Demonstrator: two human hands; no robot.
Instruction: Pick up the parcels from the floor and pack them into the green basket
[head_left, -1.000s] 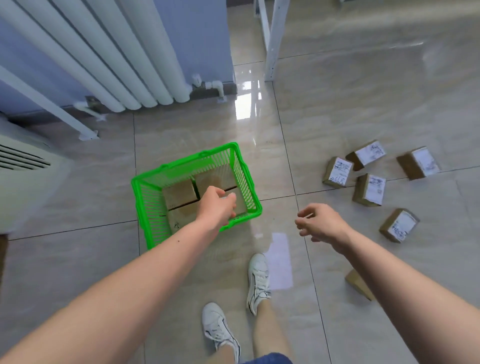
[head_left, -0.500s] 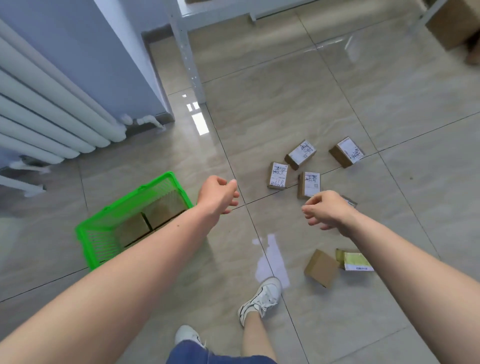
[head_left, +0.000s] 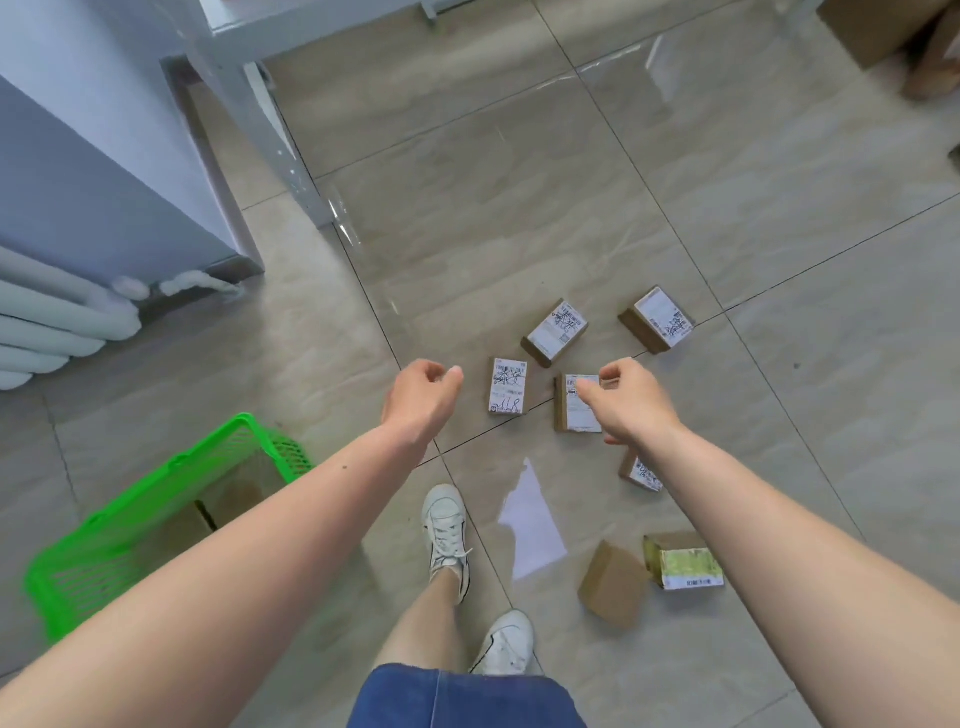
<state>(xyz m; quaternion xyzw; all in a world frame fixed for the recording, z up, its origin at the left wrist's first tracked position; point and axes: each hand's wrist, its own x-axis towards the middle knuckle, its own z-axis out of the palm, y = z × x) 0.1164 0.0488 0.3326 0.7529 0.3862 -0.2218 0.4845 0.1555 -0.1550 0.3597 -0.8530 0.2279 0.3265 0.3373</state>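
fingers of both the left hand (head_left: 422, 391) and right hand (head_left: 626, 397) loosely curled, holding nothing, above labelled parcels (head_left: 507, 385) scattered on the floor tiles (head_left: 779, 208), green basket (head_left: 156, 499) behind-left; suggest grabbing one box per hand, then swinging back.

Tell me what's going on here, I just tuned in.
A person is gathering small cardboard parcels off a tiled floor into a green basket, which already holds some boxes. Both hands are empty: the left hand and right hand reach out over the scattered parcels. Seven parcels lie on the floor; the nearest to the hands are a labelled parcel between them and another labelled parcel partly under the right hand.
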